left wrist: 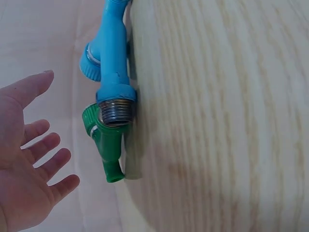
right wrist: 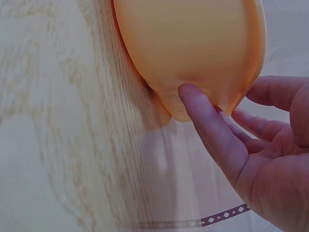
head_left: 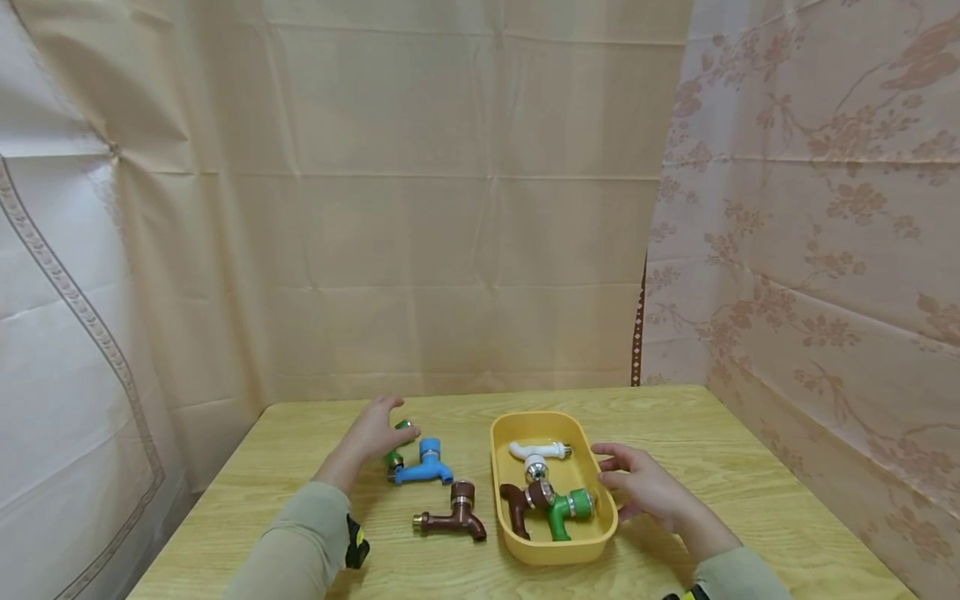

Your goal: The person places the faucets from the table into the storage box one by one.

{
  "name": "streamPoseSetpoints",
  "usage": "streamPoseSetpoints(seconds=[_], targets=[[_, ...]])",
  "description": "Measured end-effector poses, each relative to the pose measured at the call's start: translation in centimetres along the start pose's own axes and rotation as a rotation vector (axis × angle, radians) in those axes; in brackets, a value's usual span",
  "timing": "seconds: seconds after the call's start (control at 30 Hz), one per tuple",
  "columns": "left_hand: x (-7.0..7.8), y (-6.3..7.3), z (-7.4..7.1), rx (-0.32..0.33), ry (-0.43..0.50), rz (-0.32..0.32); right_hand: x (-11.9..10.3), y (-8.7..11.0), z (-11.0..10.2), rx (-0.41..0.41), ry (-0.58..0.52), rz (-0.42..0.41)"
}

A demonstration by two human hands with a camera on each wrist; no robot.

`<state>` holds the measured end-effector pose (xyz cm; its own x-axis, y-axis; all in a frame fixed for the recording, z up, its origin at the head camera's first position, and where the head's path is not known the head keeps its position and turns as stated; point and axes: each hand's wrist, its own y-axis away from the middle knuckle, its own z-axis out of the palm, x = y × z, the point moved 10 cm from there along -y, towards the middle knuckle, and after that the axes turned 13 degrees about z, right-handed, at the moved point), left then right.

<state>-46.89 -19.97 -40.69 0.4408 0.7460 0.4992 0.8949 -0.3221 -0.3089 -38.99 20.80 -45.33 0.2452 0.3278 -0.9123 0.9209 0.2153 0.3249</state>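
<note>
My left hand (head_left: 371, 433), fingers spread and holding nothing, hovers at the back left over a green faucet (left wrist: 110, 145) that it partly hides in the head view. Beside that lies a blue faucet (head_left: 423, 472), its threaded end close to the green one. A brown faucet (head_left: 453, 523) lies nearer me, left of the yellow tray (head_left: 555, 552). Inside the tray are a white faucet (head_left: 527, 451), another brown faucet (head_left: 514, 498) and another green faucet (head_left: 558, 518). My right hand (head_left: 647, 485) rests its fingertips against the tray's right side, fingers loosely bent.
The wooden table (head_left: 750, 483) carries all of this. A beige curtain (head_left: 450, 208) hangs behind its back edge, and a flowered cloth (head_left: 840, 250) hangs along the right. White cloth (head_left: 67, 375) borders the left side.
</note>
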Motion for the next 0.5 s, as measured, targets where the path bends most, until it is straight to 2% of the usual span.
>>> streamPoseSetpoints(seconds=[0.5], targets=[[-1.4, 0.5, 1.5, -0.046, -0.006, -0.035, 0.1, -0.1, -0.1, 0.001, 0.001, -0.006]])
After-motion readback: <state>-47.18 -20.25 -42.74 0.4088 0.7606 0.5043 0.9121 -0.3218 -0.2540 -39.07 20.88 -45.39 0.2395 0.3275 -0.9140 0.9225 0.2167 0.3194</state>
